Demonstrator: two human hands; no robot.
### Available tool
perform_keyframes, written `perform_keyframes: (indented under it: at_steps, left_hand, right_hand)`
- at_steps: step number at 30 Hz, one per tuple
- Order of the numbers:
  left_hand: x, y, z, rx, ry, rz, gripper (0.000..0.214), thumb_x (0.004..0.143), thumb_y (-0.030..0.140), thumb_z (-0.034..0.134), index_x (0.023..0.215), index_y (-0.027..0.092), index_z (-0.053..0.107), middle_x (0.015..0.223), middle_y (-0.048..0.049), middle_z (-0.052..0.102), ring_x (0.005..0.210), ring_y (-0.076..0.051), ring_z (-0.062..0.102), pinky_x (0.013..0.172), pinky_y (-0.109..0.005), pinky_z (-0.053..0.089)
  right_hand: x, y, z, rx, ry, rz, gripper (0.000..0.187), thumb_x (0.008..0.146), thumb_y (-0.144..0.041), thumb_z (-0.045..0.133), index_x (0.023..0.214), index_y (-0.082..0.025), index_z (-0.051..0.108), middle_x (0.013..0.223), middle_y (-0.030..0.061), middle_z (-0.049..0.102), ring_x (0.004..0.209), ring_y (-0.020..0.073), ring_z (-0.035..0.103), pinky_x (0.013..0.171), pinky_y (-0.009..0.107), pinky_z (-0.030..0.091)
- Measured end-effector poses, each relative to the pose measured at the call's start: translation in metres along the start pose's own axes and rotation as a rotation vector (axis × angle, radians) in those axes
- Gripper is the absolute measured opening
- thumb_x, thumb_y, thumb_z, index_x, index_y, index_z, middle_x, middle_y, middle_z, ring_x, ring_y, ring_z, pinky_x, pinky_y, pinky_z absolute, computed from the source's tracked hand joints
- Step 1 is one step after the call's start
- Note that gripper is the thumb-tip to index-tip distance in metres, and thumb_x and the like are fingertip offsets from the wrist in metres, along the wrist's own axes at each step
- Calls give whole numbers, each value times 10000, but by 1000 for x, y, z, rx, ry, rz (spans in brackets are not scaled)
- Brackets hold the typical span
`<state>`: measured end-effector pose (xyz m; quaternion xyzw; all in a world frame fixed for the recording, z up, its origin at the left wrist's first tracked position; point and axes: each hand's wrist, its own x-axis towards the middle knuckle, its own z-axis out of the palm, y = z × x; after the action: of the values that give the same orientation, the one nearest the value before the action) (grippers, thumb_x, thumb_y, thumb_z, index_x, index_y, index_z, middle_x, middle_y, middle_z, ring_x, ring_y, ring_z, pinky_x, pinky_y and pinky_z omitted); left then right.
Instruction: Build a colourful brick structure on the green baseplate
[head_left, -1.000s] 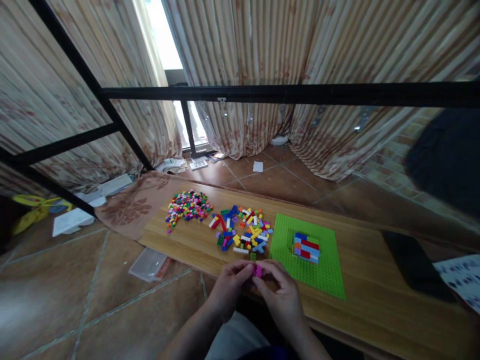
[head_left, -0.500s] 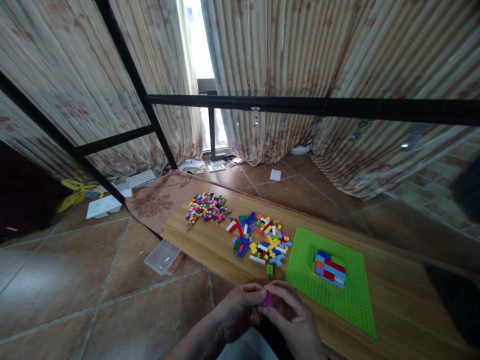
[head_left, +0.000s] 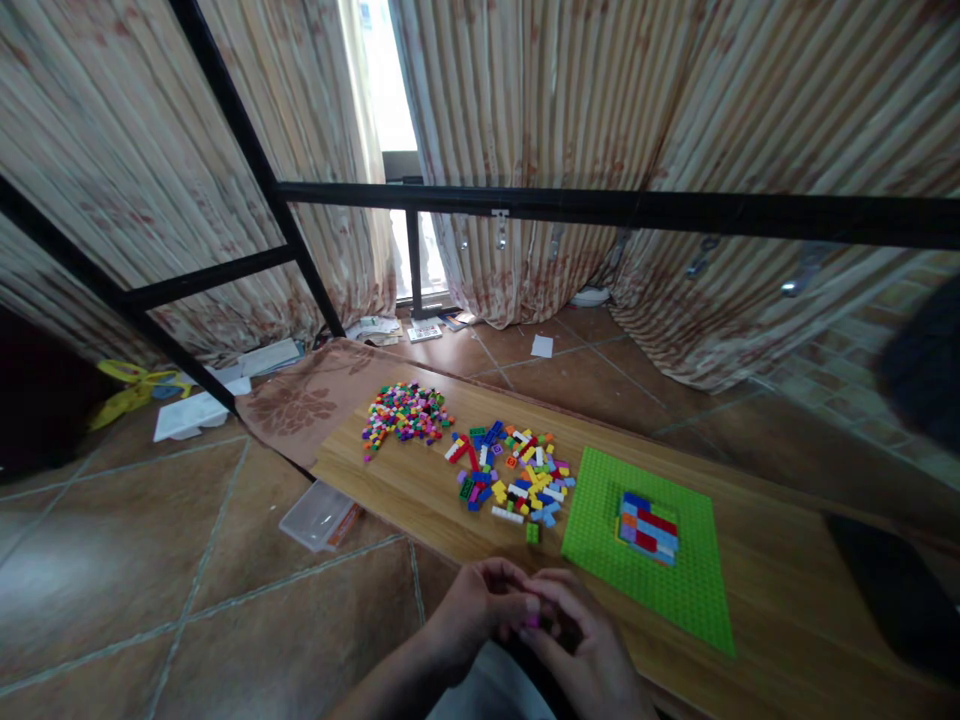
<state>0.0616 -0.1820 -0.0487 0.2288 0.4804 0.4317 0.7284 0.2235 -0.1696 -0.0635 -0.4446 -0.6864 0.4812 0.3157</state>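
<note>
A small magenta toy brick (head_left: pixel 533 620) is pinched between the fingertips of both hands, mostly covered by them. My left hand (head_left: pixel 480 612) closes on it from the left, my right hand (head_left: pixel 576 630) from the right, just over the table's near edge. Beyond them a green brick (head_left: pixel 532 533) lies apart from a pile of mixed larger bricks (head_left: pixel 517 478). To the right is a green baseplate (head_left: pixel 675 610) bearing a flat block of joined bricks (head_left: pixel 649 528) in blue, red, light blue and orange.
A heap of tiny coloured bricks (head_left: pixel 405 412) lies farther left on the wooden table (head_left: pixel 420 500). At the table's right end is a dark flat object (head_left: pixel 889 590). A clear plastic box (head_left: pixel 319 515) is on the tiled floor. A black metal rail (head_left: pixel 585 205) crosses before the curtains.
The fingers have shifted around the magenta brick, which now shows less. The whole scene has slid slightly left as the head turned. The bricks on the table look unchanged.
</note>
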Motion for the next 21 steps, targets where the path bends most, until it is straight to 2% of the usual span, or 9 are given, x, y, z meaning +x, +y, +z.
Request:
perform_keyframes:
  at_steps: [5, 11, 18, 21]
  left_hand:
    - [1, 2, 3, 56, 37, 11, 392, 533, 361, 853, 757, 111, 651, 612, -27, 658, 481, -82, 508, 450, -191, 295]
    - [-2, 13, 5, 55, 17, -1, 412, 513, 350, 872, 777, 107, 669, 635, -30, 672, 518, -91, 534, 527, -213, 366]
    - [2, 14, 2, 69, 34, 33, 378, 606, 394, 821, 792, 93, 688, 647, -28, 660, 528, -81, 508, 548, -218, 366]
    - [6, 16, 1, 30, 20, 55, 391, 602, 378, 828, 829, 89, 694, 695, -40, 672, 566, -91, 535, 582, -224, 391]
  right_hand:
    - [0, 3, 0, -63, 1, -63, 238, 809, -351, 661, 1024, -261, 708, 1050, 84, 647, 939, 213, 650, 773, 284, 557]
    - [3, 9, 3, -114, 63, -135, 264, 796, -379, 677, 1036, -273, 708, 1088, 83, 653, 991, 226, 650, 822, 298, 564]
    - [11, -3, 6, -175, 105, -121, 216, 827, -317, 641, 1030, -258, 687, 1084, 67, 654, 992, 208, 643, 838, 285, 548]
    - [19, -10, 6, -171, 130, -109, 197, 860, -303, 592, 1030, -248, 676, 1074, 67, 648, 973, 198, 638, 833, 292, 543]
